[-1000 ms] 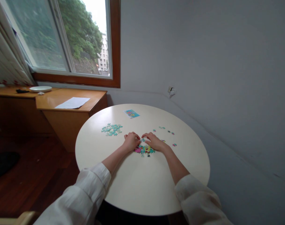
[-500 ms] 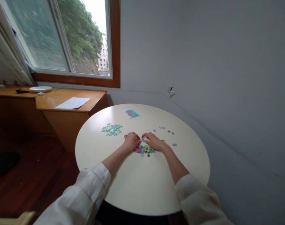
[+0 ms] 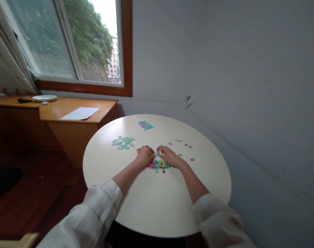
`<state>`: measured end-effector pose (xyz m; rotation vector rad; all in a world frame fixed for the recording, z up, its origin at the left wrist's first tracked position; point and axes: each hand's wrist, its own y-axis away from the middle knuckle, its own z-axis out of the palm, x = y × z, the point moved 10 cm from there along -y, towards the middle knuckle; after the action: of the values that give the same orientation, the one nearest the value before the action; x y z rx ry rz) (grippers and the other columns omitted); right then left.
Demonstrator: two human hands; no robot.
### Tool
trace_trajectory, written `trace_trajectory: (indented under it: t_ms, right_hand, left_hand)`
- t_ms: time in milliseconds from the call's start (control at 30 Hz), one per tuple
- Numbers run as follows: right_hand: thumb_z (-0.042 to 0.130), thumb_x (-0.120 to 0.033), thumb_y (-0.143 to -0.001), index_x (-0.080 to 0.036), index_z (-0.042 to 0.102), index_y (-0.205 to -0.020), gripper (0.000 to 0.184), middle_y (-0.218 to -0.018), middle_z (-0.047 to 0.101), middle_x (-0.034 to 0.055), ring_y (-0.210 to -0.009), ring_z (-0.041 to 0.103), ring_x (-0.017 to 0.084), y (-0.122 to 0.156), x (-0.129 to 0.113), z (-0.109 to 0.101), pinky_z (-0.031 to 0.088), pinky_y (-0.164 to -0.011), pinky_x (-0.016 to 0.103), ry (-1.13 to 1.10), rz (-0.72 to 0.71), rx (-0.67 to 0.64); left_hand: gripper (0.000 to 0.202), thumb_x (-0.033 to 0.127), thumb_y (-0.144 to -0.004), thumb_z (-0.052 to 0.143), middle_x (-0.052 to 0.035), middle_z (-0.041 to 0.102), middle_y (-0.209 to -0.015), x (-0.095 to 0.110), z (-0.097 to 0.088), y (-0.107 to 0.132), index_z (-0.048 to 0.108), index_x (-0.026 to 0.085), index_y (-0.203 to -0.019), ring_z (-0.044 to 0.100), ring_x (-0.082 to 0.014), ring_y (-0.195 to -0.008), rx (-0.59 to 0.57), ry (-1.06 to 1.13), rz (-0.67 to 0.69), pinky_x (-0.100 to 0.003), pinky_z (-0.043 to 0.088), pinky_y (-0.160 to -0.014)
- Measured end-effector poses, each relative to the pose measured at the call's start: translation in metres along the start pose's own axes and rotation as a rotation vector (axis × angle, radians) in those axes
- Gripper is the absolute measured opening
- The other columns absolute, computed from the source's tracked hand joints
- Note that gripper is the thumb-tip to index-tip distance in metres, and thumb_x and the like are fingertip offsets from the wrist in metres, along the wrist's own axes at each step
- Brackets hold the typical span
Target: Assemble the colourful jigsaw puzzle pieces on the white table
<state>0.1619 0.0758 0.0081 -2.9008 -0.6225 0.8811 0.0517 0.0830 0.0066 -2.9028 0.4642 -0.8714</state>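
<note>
A partly joined jigsaw puzzle (image 3: pixel 162 164), with a yellow cartoon figure and a pink one, lies on the round white table (image 3: pixel 157 203). Just beyond its far edge are small teal puzzle pieces (image 3: pixel 157 154), between my two hands. My left hand (image 3: pixel 145 155) is closed, its fingertips pinching at the left side of these pieces. On the other side, my right hand (image 3: pixel 169 155) is curved, with thumb and index finger apart near the pieces. The fingertips partly cover the puzzle's upper edge, and the exact contact is too small to make out.
A heap of loose teal pieces (image 3: pixel 123 142) lies at the left of the table. Several scattered pieces (image 3: pixel 188 146) are at the right. A picture card (image 3: pixel 145 125) rests near the back. Beyond stands a wooden desk (image 3: pixel 53 112) with a paper sheet (image 3: pixel 80 113).
My right index finger has lifted slightly away from the pieces. My left hand stays in nearly the same place.
</note>
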Motion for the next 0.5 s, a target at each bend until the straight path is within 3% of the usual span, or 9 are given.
trace_trajectory:
  t_ms: [167,500]
  right_hand:
    - [0.05,-0.01,-0.073,-0.02,0.052,-0.096,0.025,-0.077,0.05,-0.0019,-0.07,0.047,0.012,0.004,-0.0049,-0.0046,0.038,-0.068,0.024,-0.069,0.001,0.059]
    - [0.051,-0.014,-0.071,-0.021,0.052,-0.092,0.022,-0.071,0.051,-0.0039,-0.065,0.047,0.011,0.0063,-0.0015,-0.0059,0.04,-0.065,0.023,-0.158,0.009,0.126]
  left_hand:
    - [0.015,0.024,-0.073,0.059,-0.0062,0.064,-0.1,0.0042,-0.0028,0.0019,0.068,0.021,-0.085,0.053,-0.0218,-0.101,0.001,0.006,0.005,-0.038,0.033,-0.09]
    - [0.01,0.02,-0.073,0.057,-0.0004,0.07,-0.08,0.0097,-0.0063,0.0034,0.065,0.02,-0.078,0.06,-0.0185,-0.087,0.015,0.07,0.017,-0.039,0.033,-0.089]
